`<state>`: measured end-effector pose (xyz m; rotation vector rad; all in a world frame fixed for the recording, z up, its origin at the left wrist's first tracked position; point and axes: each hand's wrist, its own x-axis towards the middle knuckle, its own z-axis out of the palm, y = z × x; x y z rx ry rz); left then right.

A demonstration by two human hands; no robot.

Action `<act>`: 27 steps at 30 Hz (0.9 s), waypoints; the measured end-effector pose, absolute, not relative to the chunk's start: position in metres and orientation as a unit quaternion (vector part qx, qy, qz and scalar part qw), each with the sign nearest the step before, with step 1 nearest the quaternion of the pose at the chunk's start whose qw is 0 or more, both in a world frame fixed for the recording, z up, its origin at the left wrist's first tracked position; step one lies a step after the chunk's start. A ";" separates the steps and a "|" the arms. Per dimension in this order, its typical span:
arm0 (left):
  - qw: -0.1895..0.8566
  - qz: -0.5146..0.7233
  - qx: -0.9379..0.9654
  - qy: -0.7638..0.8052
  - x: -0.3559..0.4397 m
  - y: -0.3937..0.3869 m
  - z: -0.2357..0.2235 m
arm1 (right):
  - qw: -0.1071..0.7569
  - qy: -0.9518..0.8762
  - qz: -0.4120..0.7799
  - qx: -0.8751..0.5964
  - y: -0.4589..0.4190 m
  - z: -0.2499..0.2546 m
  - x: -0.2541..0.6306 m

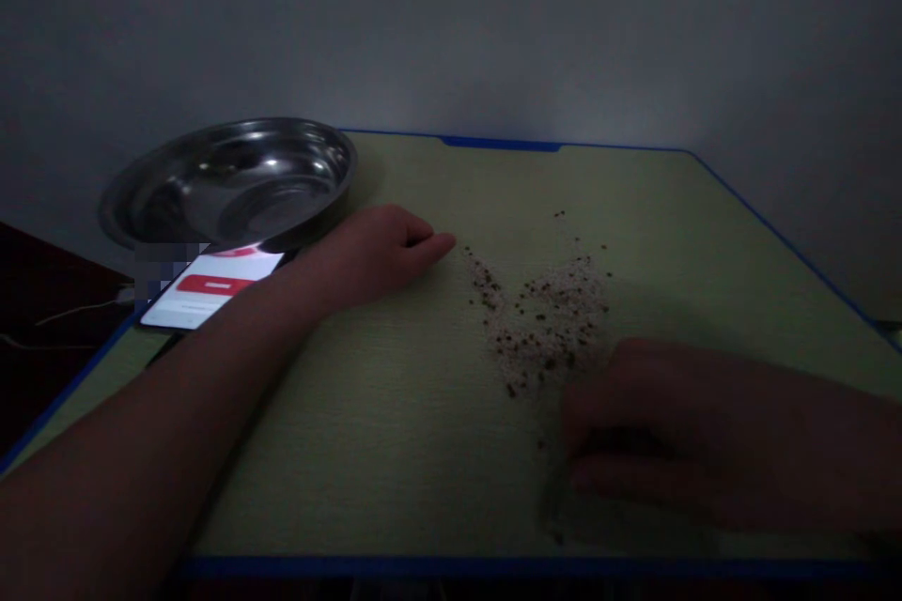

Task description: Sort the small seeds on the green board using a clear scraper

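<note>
Pale, rice-like grains (564,286) mixed with small dark beans or seeds (550,362) lie scattered over the light green tabletop (395,460). To the left of this spread, my left hand (384,254) rests on the table, fingers curled in and thumb pointing toward the grains. Anything inside its closed fingers is hidden. At the near right edge of the spread is my right hand (641,432), dim and slightly blurred. Its fingers bend down toward the thumb around a dark hollow, and what they hold, if anything, cannot be made out.
A wide stainless steel basin (274,197) stands at the back left. Beside my left forearm lies a phone (211,286) with a lit screen. Blue edging (493,567) borders the table, and a grey wall (493,28) rises behind it. A white cable (77,308) runs off at the left.
</note>
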<state>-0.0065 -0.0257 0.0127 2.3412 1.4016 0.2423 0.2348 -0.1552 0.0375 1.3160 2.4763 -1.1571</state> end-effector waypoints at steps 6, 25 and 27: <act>0.201 0.087 0.836 0.503 -0.006 -0.026 0.013 | 0.070 0.806 -0.412 0.419 -0.169 0.032 0.235; 0.191 0.089 0.847 0.488 -0.008 -0.028 0.012 | 0.021 0.821 -0.337 0.460 -0.142 0.037 0.249; 0.191 0.085 0.847 0.488 -0.008 -0.028 0.012 | 0.010 0.826 -0.332 0.456 -0.142 0.035 0.249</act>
